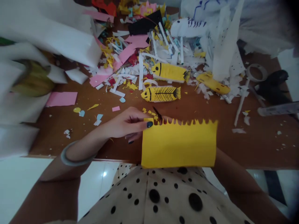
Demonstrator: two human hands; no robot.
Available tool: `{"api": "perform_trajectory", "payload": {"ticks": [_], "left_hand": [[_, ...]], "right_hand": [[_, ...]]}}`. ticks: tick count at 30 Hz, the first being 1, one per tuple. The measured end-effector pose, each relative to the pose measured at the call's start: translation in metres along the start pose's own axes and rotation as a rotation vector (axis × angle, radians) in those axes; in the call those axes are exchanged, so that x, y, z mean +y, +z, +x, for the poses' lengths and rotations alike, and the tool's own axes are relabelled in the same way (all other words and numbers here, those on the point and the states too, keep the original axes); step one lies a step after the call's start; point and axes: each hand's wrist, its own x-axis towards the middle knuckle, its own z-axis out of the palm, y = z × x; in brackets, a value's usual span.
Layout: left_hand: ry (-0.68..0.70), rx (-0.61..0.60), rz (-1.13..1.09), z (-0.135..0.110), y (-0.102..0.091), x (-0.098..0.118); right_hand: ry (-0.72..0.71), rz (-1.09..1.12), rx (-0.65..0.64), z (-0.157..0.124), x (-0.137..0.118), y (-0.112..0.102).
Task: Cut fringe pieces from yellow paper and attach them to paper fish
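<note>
My left hand [133, 124] pinches the upper left corner of a yellow sheet [178, 144] between thumb and fingers. Along the sheet's top edge runs a row of scalloped cuts with small points. A dark, narrow blade of scissors [157, 112] sticks up behind that edge, close to my left thumb. Most of my right hand [168, 119] is behind the sheet; only bits of its fingers show, at the scissors. Just beyond lie small yellow clippings [150, 112]. Farther out are a yellow fish cutout [161, 94] with drawn black bones and a second yellow fish [171, 72].
Paper scraps, pink strips [132, 49] and markers [164, 39] heap up at the back. White foam blocks [67, 40] crowd the left. On the right are a tape roll [257, 73], a black object [272, 87] and a clear tube [277, 109]. The brown table's front edge is near my body.
</note>
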Motion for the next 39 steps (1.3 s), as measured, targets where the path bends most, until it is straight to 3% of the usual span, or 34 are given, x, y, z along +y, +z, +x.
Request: {"api": "perform_trajectory", "payload": {"ticks": [2, 4, 7, 11, 15, 21, 24, 29, 33, 39], "left_hand": [[0.07, -0.136, 0.113, 0.0, -0.001, 0.003], [0.155, -0.193, 0.269, 0.003, 0.0, 0.006], [0.203, -0.134, 0.469, 0.008, 0.002, 0.006], [0.126, -0.066, 0.566, 0.011, 0.004, 0.002], [0.052, 0.08, 0.553, 0.012, -0.003, -0.002], [0.036, 0.353, 0.203, 0.018, -0.011, -0.013], [0.017, 0.489, 0.09, 0.022, -0.004, -0.021], [-0.089, 0.581, -0.042, 0.024, 0.013, -0.024], [-0.113, 0.613, -0.037, 0.024, 0.013, -0.023], [0.001, 0.711, 0.443, 0.018, -0.009, -0.021]], "right_hand": [[0.021, 0.085, 0.015, 0.0, -0.011, -0.01], [0.023, 0.218, 0.045, -0.001, -0.019, -0.018], [-0.057, 0.311, 0.078, -0.002, -0.024, -0.024], [-0.042, 0.127, 0.047, 0.0, -0.02, -0.023], [-0.032, 0.049, 0.111, 0.005, -0.015, -0.016], [-0.112, 0.187, 0.525, 0.014, -0.014, -0.014], [-0.143, 0.222, 0.632, 0.018, -0.014, -0.01], [-0.151, 0.248, 0.576, 0.023, -0.005, 0.014], [-0.151, 0.242, 0.548, 0.025, 0.003, 0.028], [-0.121, 0.262, 0.342, 0.017, -0.007, 0.011]]}}
